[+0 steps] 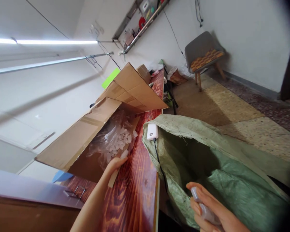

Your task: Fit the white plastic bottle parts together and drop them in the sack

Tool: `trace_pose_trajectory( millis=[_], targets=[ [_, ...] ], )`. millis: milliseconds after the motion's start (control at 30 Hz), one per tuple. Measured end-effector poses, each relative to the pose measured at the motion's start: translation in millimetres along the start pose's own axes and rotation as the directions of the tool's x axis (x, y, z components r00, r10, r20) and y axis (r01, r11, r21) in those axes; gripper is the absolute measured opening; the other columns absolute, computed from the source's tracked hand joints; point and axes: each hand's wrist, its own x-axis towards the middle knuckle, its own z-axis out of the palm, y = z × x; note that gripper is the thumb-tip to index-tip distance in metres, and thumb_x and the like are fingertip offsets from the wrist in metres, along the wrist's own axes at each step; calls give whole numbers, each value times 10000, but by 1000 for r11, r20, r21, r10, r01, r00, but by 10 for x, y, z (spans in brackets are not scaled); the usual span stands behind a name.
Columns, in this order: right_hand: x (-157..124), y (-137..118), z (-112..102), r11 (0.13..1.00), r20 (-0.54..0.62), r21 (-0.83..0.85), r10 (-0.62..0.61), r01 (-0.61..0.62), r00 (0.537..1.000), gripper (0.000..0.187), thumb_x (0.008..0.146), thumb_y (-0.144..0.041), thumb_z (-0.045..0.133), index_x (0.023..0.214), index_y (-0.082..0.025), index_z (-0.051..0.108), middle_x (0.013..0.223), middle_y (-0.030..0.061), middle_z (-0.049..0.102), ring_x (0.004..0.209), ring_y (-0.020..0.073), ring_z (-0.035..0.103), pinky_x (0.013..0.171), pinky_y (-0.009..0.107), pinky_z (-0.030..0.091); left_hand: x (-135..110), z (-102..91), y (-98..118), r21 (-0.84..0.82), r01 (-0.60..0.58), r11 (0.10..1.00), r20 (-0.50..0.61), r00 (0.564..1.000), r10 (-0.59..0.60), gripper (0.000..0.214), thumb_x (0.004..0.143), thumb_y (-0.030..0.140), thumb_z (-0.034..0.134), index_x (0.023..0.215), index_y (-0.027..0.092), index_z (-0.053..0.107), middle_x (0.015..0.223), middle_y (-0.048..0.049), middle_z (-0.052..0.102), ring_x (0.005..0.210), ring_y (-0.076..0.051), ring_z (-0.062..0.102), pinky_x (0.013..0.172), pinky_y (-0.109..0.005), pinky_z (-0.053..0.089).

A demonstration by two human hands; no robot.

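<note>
My left hand (114, 165) reaches to the open side of a cardboard box (84, 129), closed on a small white plastic piece (124, 154) at its fingertips. Many similar white pieces (119, 141) lie in a clear plastic bag (99, 137) inside the box. Over the mouth of a green woven sack (241, 187), my right hand (215, 209) is closed around a translucent plastic item (206, 214). Fingers cross in front of it, so I cannot tell whether it is one piece or two.
The box rests on a red-brown wooden table (132, 193). A white device (152, 131) with a black cable (160, 164) sits at the sack's rim. Further off are a grey chair (200, 48) and a wall shelf (145, 25). A blue object (62, 176) lies behind the box.
</note>
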Motion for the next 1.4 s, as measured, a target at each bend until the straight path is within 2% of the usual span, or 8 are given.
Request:
trace_pose_trajectory(
  millis=[133,267,433,600,767,967,1200,1400],
  targets=[
    [22,94,5,998,-113,62,-10,17,994,497,582,-368,942,953,-206,654,673,-39,603,348,-18,351,319,99,226,-341,125,52,14,-117,993,-129,985,118,243,927,342,621,1043,129,602,1046,-75,600,948,-220,600,885,-433,500],
    [41,199,3,999,-140,16,-38,41,989,402,646,-345,900,907,-160,657,721,10,633,387,-20,344,353,101,228,-1037,267,213,-61,-373,926,-237,907,349,204,890,355,544,914,153,565,997,-90,508,894,-217,548,875,-397,480],
    [45,287,3,951,-67,-273,-172,148,983,385,802,-494,766,938,-173,603,673,-31,587,369,-7,337,356,119,224,-2014,393,369,-248,-713,656,-209,701,682,186,870,373,506,822,200,555,985,-71,477,926,-208,535,818,-322,489],
    [-7,304,-27,808,81,-495,-323,319,943,350,872,-476,703,1109,-242,594,658,-59,556,412,20,352,376,118,251,-2405,612,354,-281,-862,423,-248,491,835,136,749,180,622,839,178,520,1159,-99,421,753,-137,509,598,-231,452],
    [-109,254,-1,516,230,-746,-392,420,891,266,850,-397,746,1102,-341,684,771,-50,589,634,68,530,565,140,429,-2456,829,354,-197,-950,242,-316,295,902,135,833,250,584,778,162,498,1095,-112,451,784,-177,480,625,-271,465],
    [-289,163,47,160,304,-917,-314,366,899,240,860,-277,697,1097,-275,664,903,-10,692,754,125,635,674,193,505,-2473,851,319,-291,-921,258,-265,336,904,206,828,336,621,772,168,516,1099,-104,441,796,-180,484,631,-285,478],
    [-402,-98,144,-357,439,-844,-34,399,898,185,956,-226,573,1124,-294,538,972,-46,681,847,114,651,771,209,475,-2451,749,321,-309,-936,169,-179,231,956,302,963,398,454,759,176,473,945,-95,448,756,-217,475,580,-320,452],
    [-467,-199,172,-644,386,-670,122,369,914,178,1056,-366,383,1166,-266,480,942,-18,669,820,149,658,711,293,429,-2411,725,374,-260,-955,141,-129,179,975,316,928,459,548,764,194,496,889,-96,481,736,-240,453,601,-372,479]
  ],
)
